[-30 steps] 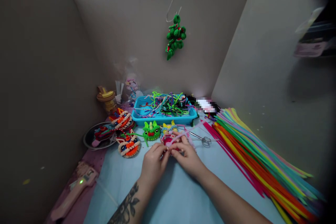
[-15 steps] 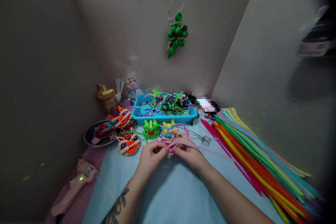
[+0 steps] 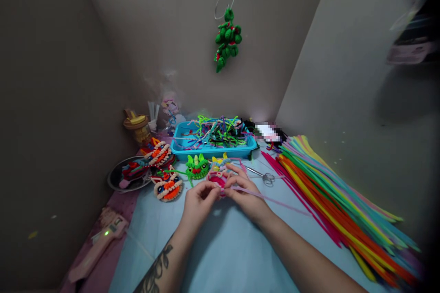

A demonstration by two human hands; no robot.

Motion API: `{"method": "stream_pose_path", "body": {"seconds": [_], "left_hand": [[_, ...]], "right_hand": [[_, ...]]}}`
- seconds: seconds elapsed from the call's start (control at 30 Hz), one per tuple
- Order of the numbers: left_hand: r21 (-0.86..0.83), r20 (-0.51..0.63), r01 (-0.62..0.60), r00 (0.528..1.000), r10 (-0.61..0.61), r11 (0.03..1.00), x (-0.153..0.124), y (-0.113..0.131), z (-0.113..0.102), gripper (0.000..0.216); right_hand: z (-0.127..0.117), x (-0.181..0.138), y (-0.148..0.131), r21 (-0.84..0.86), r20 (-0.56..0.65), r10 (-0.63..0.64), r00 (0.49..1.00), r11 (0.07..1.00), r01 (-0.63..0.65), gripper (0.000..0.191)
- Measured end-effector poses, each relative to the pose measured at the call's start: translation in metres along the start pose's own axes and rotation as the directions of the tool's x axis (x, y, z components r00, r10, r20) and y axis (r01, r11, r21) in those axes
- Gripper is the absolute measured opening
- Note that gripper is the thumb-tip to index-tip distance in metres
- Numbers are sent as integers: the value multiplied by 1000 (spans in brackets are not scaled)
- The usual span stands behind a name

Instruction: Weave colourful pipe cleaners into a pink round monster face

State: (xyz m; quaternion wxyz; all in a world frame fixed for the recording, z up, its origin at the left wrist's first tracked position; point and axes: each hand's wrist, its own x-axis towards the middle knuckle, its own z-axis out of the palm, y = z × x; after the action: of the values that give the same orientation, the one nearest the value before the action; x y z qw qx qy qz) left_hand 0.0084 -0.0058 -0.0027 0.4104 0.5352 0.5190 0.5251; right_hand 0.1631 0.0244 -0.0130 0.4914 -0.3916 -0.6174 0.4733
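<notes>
The left hand (image 3: 197, 200) and right hand (image 3: 246, 197) pinched a pink pipe-cleaner coil (image 3: 216, 178) over the pale blue desk (image 3: 223, 252), enclosed by grey partition walls (image 3: 154, 46).

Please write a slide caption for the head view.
Left hand and right hand hold a pink pipe cleaner near scissors.

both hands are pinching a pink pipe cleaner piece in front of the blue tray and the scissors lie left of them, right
Not quite. The head view shows the scissors lying right of the hands, not left. The rest stands: the left hand and right hand pinch the pink pipe cleaner piece in front of the blue tray.
</notes>
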Motion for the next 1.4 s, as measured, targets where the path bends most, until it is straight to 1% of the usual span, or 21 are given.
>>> {"method": "stream_pose_path", "body": {"seconds": [0.1, 0.17, 0.23, 0.3, 0.4, 0.5, 0.6, 0.67, 0.77, 0.8, 0.87, 0.93, 0.97, 1.03, 1.1, 1.13, 1.2, 1.3, 1.33, 1.37, 1.4], "left_hand": [[-26, -7, 27, 1000, -27, 999, 0, 0, -1, 19], [-50, -8, 54, 999, -54, 997, 1, -2, -2, 20], [-62, -4, 82, 997, -82, 995, 2, -5, -3, 20], [-64, 1, 98, 995, -98, 993, 3, -6, -3, 21], [-73, 34, 101, 994, -99, 992, 5, -3, -4, 22], [-84, 122, 120, 986, -110, 989, 6, 2, -5, 22], [-64, 185, 104, 979, -90, 993, 5, 5, -6, 20], [-19, 179, 62, 982, -58, 998, 3, 3, -7, 18], [51, 120, -3, 993, -3, 999, 2, -1, -6, 14], [47, 95, -11, 995, 6, 999, 1, -2, -6, 14], [-15, 63, 16, 998, -15, 1000, 1, -3, -4, 18], [-102, 56, 67, 997, -61, 993, 2, -3, -2, 23], [-136, 57, 90, 995, -83, 987, 2, -3, 0, 25], [-181, 52, 123, 992, -116, 976, 2, -2, 2, 28], [-217, 47, 146, 989, -139, 965, 2, -1, 2, 30], [-244, 53, 157, 987, -149, 957, 2, -1, 2, 32], [-314, 74, 171, 985, -156, 934, 4, -2, -1, 37], [-386, 96, 170, 985, -143, 907, 7, -4, -5, 42], [-394, 97, 165, 986, -137, 904, 8, -5, -7, 43], [-399, 97, 160, 986, -132, 903, 8, -6, -7, 43], [-403, 96, 156, 987, -128, 902, 8, -7, -8, 44]], "right_hand": [[-2, -2, -3, -76, 22, -49, 999, 996, 51, 7], [-2, -4, -3, -123, 85, -117, 989, 984, 127, 4], [-3, -6, -3, -156, 147, -180, 973, 967, 202, 8], [-2, -7, -2, -181, 164, -203, 965, 956, 231, 9], [-2, -7, -3, -206, 116, -172, 978, 959, 193, 6], [-3, -6, -4, -189, 53, -127, 990, 973, 135, 4], [-5, -2, -4, -156, 4, -122, 993, 980, 121, 5], [-6, 0, -4, -136, -16, -114, 993, 984, 111, 5], [-7, 1, -5, -134, -23, -101, 995, 986, 97, 4], [-7, 0, -6, -148, -26, -106, 994, 984, 101, 4], [-6, -2, -7, -206, -36, -137, 990, 970, 127, 5], [-5, -6, -8, -315, -37, -234, 972, 925, 211, 7], [-4, -9, -8, -379, -21, -305, 952, 883, 275, 8], [-1, -13, -8, -485, 44, -447, 894, 773, 410, 11], [3, -17, -7, -524, 118, -523, 844, 690, 500, 16], [4, -18, -8, -523, 135, -531, 837, 679, 515, 18], [5, -18, -8, -493, 113, -519, 847, 711, 501, 25], [1, -12, -7, -408, 14, -425, 905, 824, 393, 56], [-1, -9, -6, -373, -10, -372, 928, 862, 342, 60], [-4, -6, -5, -338, -18, -312, 950, 896, 288, 58], [-7, -3, -3, -303, -7, -245, 969, 924, 232, 51]]}}
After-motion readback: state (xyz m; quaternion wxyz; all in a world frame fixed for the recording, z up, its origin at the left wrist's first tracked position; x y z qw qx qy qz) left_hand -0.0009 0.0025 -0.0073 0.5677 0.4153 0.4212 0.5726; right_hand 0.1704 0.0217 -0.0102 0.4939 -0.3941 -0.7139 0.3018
